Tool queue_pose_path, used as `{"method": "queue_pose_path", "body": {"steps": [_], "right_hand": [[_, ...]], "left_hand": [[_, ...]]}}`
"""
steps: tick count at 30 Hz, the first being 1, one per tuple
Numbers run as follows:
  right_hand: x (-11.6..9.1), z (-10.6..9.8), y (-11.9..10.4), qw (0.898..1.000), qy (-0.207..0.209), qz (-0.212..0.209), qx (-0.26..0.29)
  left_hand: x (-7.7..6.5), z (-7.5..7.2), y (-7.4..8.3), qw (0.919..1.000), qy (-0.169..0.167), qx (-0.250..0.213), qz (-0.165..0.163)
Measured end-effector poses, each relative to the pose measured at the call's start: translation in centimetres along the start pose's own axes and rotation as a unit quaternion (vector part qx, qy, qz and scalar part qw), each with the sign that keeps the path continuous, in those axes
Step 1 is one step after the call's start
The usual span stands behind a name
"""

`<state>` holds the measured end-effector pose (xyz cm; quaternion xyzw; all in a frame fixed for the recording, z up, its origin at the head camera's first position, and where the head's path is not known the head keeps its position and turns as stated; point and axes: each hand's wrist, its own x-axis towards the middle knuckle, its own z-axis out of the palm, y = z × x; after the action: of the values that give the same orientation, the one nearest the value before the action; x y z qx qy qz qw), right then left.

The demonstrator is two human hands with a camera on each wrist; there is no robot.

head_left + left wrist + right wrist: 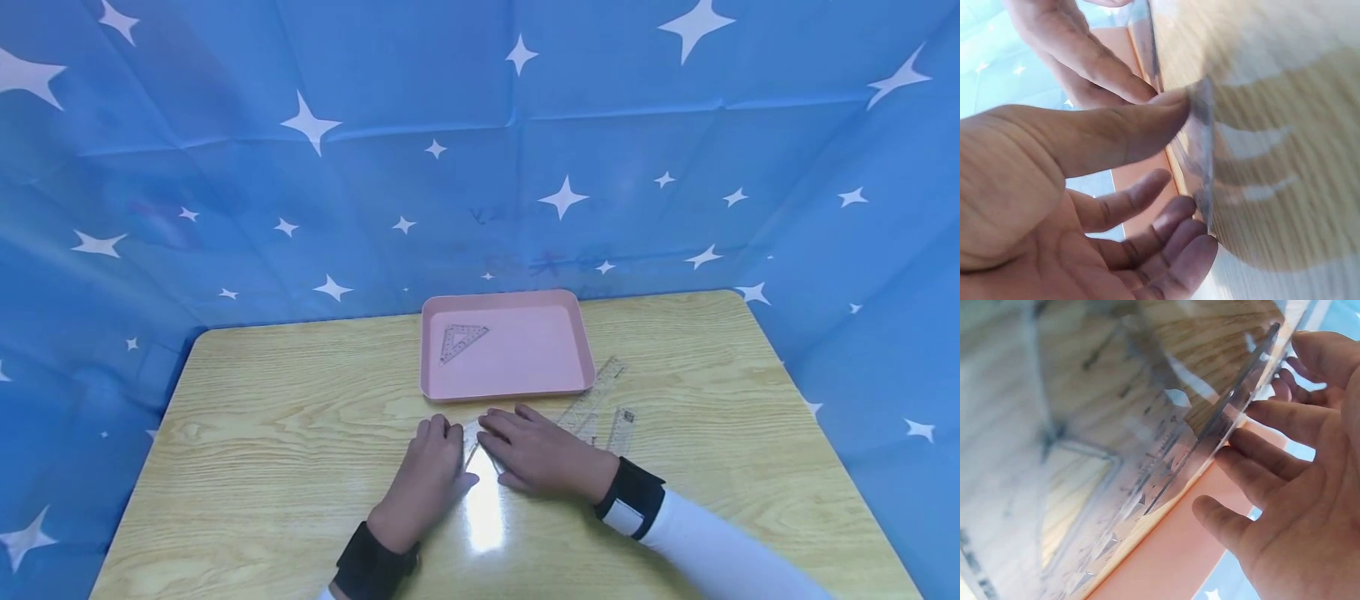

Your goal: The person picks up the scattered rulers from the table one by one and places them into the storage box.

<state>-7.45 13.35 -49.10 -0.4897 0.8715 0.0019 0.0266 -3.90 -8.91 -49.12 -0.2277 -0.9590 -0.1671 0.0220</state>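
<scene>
My left hand (429,467) pinches a clear plastic piece (1207,156) by its edge, between thumb and curled fingers. My right hand (543,454) is close beside it, thumb and fingertips at the dark edge of another clear plastic piece (1235,394). Glare and the hands hide the exact shape of both. To the right lie a clear ruler (603,377), a shorter clear ruler (622,427) and part of a clear set square (588,429), partly under the right hand. Near the camera in the right wrist view is a clear set square with a triangular cutout (1047,444).
A pink tray (536,350) stands at the back of the wood-grain table (300,417), with a small clear set square (459,340) inside. The long ruler's end touches or passes by the tray's front right corner. Blue star-printed cloth (420,83) hangs behind the table.
</scene>
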Motion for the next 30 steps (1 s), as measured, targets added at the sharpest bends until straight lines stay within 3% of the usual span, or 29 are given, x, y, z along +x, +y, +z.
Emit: {"method": "queue_pose_path", "body": {"steps": [5, 11, 20, 30], "right_hand": [[0.1, -0.1, -0.2, 1.000, -0.008, 0.005, -0.002], [0.2, -0.3, -0.2, 1.000, -0.009, 0.010, 0.003], [0.7, -0.2, 0.0, 0.998, 0.035, 0.016, 0.043], [1.6, -0.3, -0.2, 0.996, 0.059, 0.023, 0.055]], "left_hand": [[0.1, -0.3, 0.1, 0.9987, -0.014, -0.019, -0.046], [0.5, -0.4, -0.2, 0.9975, 0.007, -0.034, -0.062], [1.5, -1.1, -0.4, 0.9809, -0.075, -0.133, -0.121], [1.9, -1.3, -0.7, 0.9687, -0.107, -0.166, -0.150]]}}
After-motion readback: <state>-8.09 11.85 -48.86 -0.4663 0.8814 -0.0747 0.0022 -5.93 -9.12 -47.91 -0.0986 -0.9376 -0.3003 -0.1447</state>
